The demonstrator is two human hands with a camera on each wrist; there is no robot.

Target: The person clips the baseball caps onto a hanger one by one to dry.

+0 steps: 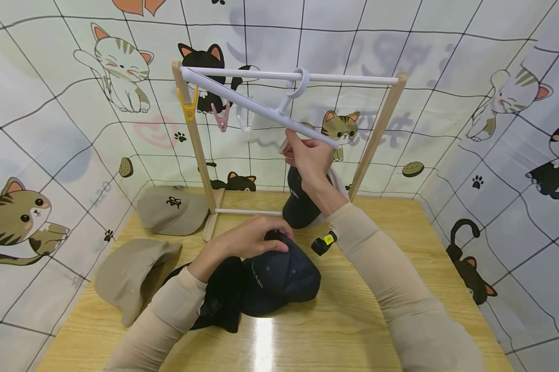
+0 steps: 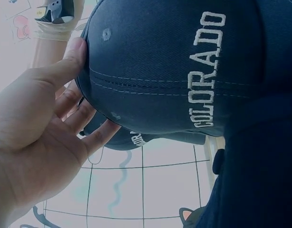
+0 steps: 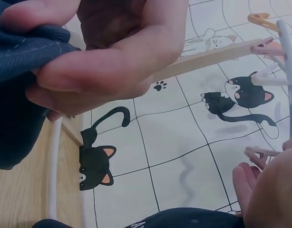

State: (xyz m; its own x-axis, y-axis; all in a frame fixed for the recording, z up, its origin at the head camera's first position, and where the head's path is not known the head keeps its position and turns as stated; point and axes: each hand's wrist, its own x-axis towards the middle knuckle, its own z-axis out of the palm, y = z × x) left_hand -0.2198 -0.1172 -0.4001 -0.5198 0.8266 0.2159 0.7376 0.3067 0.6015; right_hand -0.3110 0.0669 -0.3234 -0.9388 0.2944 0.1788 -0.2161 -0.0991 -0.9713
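A navy baseball cap (image 1: 284, 274) with pale COLORADO lettering is over the table, its edge gripped by my left hand (image 1: 261, 235). In the left wrist view the thumb lies on one side of this cap (image 2: 150, 61) and the fingers on the other. Raised at the hanger's lower right end, my right hand (image 1: 314, 157) pinches a pale pink clothespin (image 1: 285, 147). The white hanger (image 1: 242, 103) hangs tilted from the rack's white bar (image 1: 349, 78). Another dark cap (image 1: 300, 204) hangs below the right hand, partly hidden by the wrist.
A pink clothespin (image 1: 221, 118), a yellow one (image 1: 188, 106) and a clear one (image 1: 245, 126) hang from the hanger's left part. Two beige caps (image 1: 170, 209) lie at the table's left. A black cap (image 1: 221, 292) lies by the left forearm. Wooden posts (image 1: 379, 134) frame the rack.
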